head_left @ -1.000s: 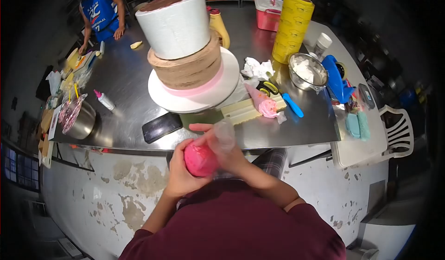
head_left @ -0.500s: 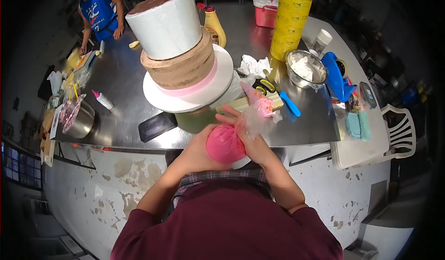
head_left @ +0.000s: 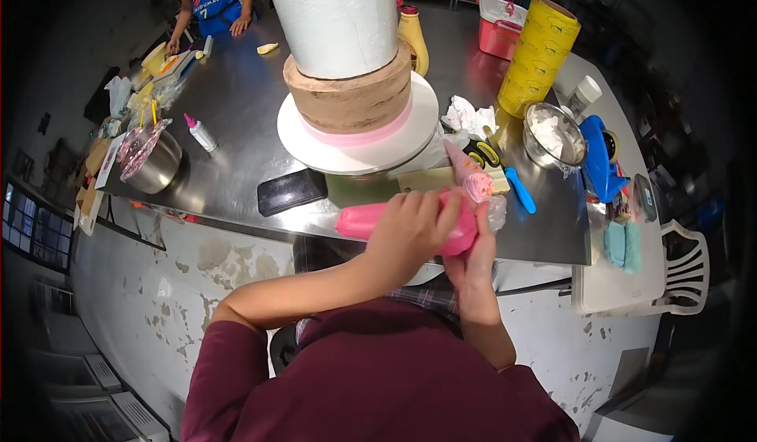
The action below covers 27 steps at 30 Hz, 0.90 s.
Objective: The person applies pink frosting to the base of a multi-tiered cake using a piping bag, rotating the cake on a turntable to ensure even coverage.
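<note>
A piping bag (head_left: 361, 220) full of pink frosting lies sideways in my hands at the table's front edge, its narrower end to the left. My left hand (head_left: 404, 235) is closed over the bag from above. At its right end, my right hand (head_left: 475, 262) grips the gathered clear plastic. Just beyond my hands rests a second, lighter pink piping bag (head_left: 462, 164). The brown frosted cake tier (head_left: 351, 99) stands on a white round cake stand (head_left: 303, 152), with a tall white cylinder (head_left: 337, 28) on top.
A black phone (head_left: 292, 193) lies left of the bag. To the right are scissors (head_left: 482, 153), a blue-handled tool (head_left: 520, 190), a bowl of white cream (head_left: 555, 136) and a yellow roll (head_left: 539, 57). A steel pot (head_left: 151, 160) stands left. Another person (head_left: 211, 0) is across the table.
The pink bag has turned from a rounded bundle between my palms to lying lengthwise, tip leftward. My left hand has moved over its top. The view has shifted, moving the scene rightward.
</note>
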Motion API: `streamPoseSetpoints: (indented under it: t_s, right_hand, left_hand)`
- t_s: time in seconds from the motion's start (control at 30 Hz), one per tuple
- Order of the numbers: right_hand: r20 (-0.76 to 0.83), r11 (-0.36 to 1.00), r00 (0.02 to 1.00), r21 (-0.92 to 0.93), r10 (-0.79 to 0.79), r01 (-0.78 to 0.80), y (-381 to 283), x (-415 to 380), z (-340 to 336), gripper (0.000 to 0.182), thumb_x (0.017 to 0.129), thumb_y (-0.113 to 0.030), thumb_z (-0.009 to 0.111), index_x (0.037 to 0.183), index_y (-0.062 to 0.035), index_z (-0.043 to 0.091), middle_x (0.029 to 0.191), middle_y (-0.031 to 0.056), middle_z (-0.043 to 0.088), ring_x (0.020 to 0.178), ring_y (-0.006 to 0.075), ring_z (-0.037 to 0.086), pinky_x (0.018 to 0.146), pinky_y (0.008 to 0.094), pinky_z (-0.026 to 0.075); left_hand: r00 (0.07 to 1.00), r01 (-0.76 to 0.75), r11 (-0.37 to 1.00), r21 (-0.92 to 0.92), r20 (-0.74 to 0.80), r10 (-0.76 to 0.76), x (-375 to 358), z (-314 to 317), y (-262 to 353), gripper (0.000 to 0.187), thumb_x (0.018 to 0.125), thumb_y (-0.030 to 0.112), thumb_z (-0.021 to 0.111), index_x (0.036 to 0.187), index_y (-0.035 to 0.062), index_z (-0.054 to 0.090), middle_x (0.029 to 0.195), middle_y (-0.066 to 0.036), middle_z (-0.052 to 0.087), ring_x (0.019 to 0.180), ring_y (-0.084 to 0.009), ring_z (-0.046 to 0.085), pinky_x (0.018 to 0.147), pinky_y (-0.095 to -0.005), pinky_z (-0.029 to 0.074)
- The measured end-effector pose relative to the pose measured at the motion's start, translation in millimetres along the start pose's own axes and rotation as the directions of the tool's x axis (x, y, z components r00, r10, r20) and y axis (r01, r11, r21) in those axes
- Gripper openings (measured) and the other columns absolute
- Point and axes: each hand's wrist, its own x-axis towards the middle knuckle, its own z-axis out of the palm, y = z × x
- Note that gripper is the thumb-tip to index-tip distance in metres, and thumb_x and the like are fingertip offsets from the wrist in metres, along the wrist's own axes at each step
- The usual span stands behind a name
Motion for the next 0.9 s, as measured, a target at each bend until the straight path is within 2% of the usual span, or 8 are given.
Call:
streamPoseSetpoints:
  t_s: [0.1, 0.13, 0.23, 0.27, 0.37, 0.47, 0.6, 0.9]
  right_hand:
    - [-0.016, 0.995, 0.997, 0.062, -0.082, 0.083, -9.7, 1.3, -4.2, 0.054, 0.094, -0.046, 0.029, 0.117, -0.0013, 0.049, 0.117, 0.0121, 0.053, 0.108, 0.0235, 0.051, 0.094, 0.0368, 0.04]
    - [0.024, 0.988, 0.989, 0.063, -0.145, 0.143, -12.1, 6.4, -10.6, 0.057, 0.093, -0.049, 0.029, 0.115, -0.0004, 0.049, 0.113, 0.0135, 0.055, 0.106, 0.0251, 0.053, 0.093, 0.0388, 0.042]
    - [0.003, 0.959, 0.961, 0.068, -0.276, 0.275, -32.4, 19.1, -15.8, 0.057, 0.093, -0.049, 0.029, 0.112, 0.0002, 0.05, 0.109, 0.0142, 0.056, 0.103, 0.0261, 0.054, 0.091, 0.0411, 0.043]
    - [-0.054, 0.923, 0.927, 0.091, -0.371, 0.374, -37.2, 25.5, -17.1, 0.058, 0.093, -0.051, 0.029, 0.11, 0.0007, 0.051, 0.107, 0.0139, 0.057, 0.1, 0.0256, 0.055, 0.09, 0.041, 0.044]
    - [-0.117, 0.788, 0.78, -0.142, -0.614, 0.599, -51.3, 30.9, -16.9, 0.06, 0.092, -0.052, 0.029, 0.109, 0.0012, 0.051, 0.107, 0.0137, 0.057, 0.102, 0.0254, 0.055, 0.089, 0.0416, 0.045]
    - [-0.173, 0.71, 0.689, -0.146, -0.703, 0.688, -51.1, 47.3, -21.9, 0.059, 0.092, -0.052, 0.029, 0.104, 0.0014, 0.053, 0.104, 0.0126, 0.057, 0.097, 0.0233, 0.056, 0.086, 0.0381, 0.046]
    - [-0.211, 0.68, 0.647, -0.177, -0.733, 0.712, -47.9, 56.5, -17.6, 0.06, 0.092, -0.053, 0.028, 0.101, 0.0013, 0.053, 0.102, 0.0125, 0.057, 0.096, 0.0228, 0.056, 0.085, 0.0371, 0.047]
    - [-0.253, 0.716, 0.672, -0.173, -0.696, 0.677, -51.0, 49.5, -23.8, 0.058, 0.092, -0.054, 0.028, 0.097, -0.0022, 0.054, 0.098, 0.0112, 0.058, 0.093, 0.0224, 0.057, 0.083, 0.0363, 0.048]
  left_hand:
    - [0.978, -0.106, 0.994, -0.025, -0.185, 0.1, 9.7, 0.4, 8.8, 0.047, 0.071, 0.016, 0.053, 0.117, 0.0089, 0.051, 0.099, -0.008, 0.055, 0.09, -0.0222, 0.055, 0.083, -0.0398, 0.044]
    - [0.959, -0.182, 0.981, -0.068, -0.232, 0.162, 10.2, 1.1, 12.0, 0.043, 0.072, 0.015, 0.056, 0.115, 0.0132, 0.054, 0.108, -0.009, 0.054, 0.099, -0.0226, 0.053, 0.092, -0.0457, 0.038]
    - [0.796, -0.479, 0.868, -0.13, -0.48, 0.368, -3.9, 21.8, 9.5, 0.034, 0.075, 0.012, 0.057, 0.109, 0.0156, 0.059, 0.106, -0.007, 0.054, 0.1, -0.0218, 0.053, 0.095, -0.0483, 0.035]
    - [0.803, -0.477, 0.84, -0.261, -0.519, 0.294, -13.5, 40.0, 6.4, 0.029, 0.072, 0.01, 0.061, 0.101, 0.0141, 0.062, 0.108, -0.007, 0.053, 0.104, -0.0237, 0.052, 0.097, -0.0505, 0.032]
    - [0.91, -0.157, 0.911, -0.382, -0.415, -0.018, -20.6, 77.0, -19.7, 0.037, 0.067, 0.01, 0.065, 0.103, 0.0119, 0.058, 0.112, -0.011, 0.05, 0.112, -0.0297, 0.047, 0.099, -0.0548, 0.027]
    - [0.952, 0.115, 0.941, -0.318, -0.235, -0.195, -13.5, 77.7, -35.1, 0.046, 0.063, 0.009, 0.066, 0.107, 0.0085, 0.053, 0.122, -0.016, 0.043, 0.12, -0.0354, 0.038, 0.1, -0.0574, 0.022]
    - [0.956, 0.2, 0.936, -0.289, -0.153, -0.252, -16.9, 81.8, -46.4, 0.05, 0.064, 0.009, 0.065, 0.11, 0.0036, 0.048, 0.131, -0.019, 0.036, 0.123, -0.0369, 0.034, 0.101, -0.0566, 0.021]
    - [0.942, 0.237, 0.914, -0.33, -0.153, -0.299, -33.6, 77.8, -57.1, 0.045, 0.066, 0.009, 0.065, 0.108, 0.0046, 0.05, 0.13, -0.016, 0.04, 0.123, -0.035, 0.036, 0.1, -0.0578, 0.021]
